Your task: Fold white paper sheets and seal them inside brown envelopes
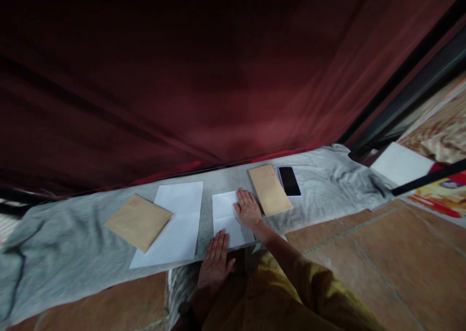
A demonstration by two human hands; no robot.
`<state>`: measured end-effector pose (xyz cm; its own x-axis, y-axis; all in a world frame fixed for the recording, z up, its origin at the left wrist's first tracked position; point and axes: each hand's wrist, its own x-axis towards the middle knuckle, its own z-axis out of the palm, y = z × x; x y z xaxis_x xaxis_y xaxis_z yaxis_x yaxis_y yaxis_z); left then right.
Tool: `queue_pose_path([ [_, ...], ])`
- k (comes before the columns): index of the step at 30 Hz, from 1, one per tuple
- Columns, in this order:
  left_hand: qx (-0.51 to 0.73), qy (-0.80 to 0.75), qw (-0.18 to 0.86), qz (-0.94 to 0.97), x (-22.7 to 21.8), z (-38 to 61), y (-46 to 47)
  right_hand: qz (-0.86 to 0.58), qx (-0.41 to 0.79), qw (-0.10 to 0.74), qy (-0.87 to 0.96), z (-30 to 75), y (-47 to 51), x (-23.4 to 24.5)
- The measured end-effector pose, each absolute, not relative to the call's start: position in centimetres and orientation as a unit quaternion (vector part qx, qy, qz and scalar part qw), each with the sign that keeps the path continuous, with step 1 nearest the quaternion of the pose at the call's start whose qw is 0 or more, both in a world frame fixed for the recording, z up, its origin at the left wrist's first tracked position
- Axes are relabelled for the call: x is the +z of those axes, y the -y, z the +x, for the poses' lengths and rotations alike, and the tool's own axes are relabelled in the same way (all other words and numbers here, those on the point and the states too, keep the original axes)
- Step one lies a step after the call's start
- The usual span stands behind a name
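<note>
A white sheet of paper (224, 212) with a crease across it lies on the grey cloth in front of me. My right hand (248, 210) rests flat on its right side, fingers stretched out. At the sheet's lower left edge is my left hand (215, 260), palm down with its fingers straight; the fingertips touch the paper's corner. Just right of my right hand lies a brown envelope (271, 190). To the left, a larger creased white paper (182, 234) is partly covered by a second brown envelope (138, 222).
A dark-screened phone (290, 181) lies beside the right envelope. The grey cloth (73, 234) covers a low, narrow surface. Behind it hangs a dark red curtain (233, 103). Brown floor tiles (364, 258) run along the front. Dark metal bars (407, 88) stand at the right.
</note>
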<state>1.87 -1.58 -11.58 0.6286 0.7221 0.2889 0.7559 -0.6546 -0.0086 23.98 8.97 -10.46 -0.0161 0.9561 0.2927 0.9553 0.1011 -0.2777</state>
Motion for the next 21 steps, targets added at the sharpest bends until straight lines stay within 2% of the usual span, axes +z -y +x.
queue_pose_path([
  [4,-0.129,0.419,0.059,-0.897,-11.9,2.1,1.8,-0.660,0.019,0.222,0.717,21.9,-6.7,-9.1],
  [9,-0.129,0.413,0.059,-0.900,-12.1,2.0,2.1,-0.568,0.039,0.231,0.789,19.6,-0.6,-9.3],
  [21,-0.136,0.435,0.058,-0.888,-11.4,-1.3,2.5,-0.602,-0.019,0.188,0.776,26.8,5.1,-10.1],
])
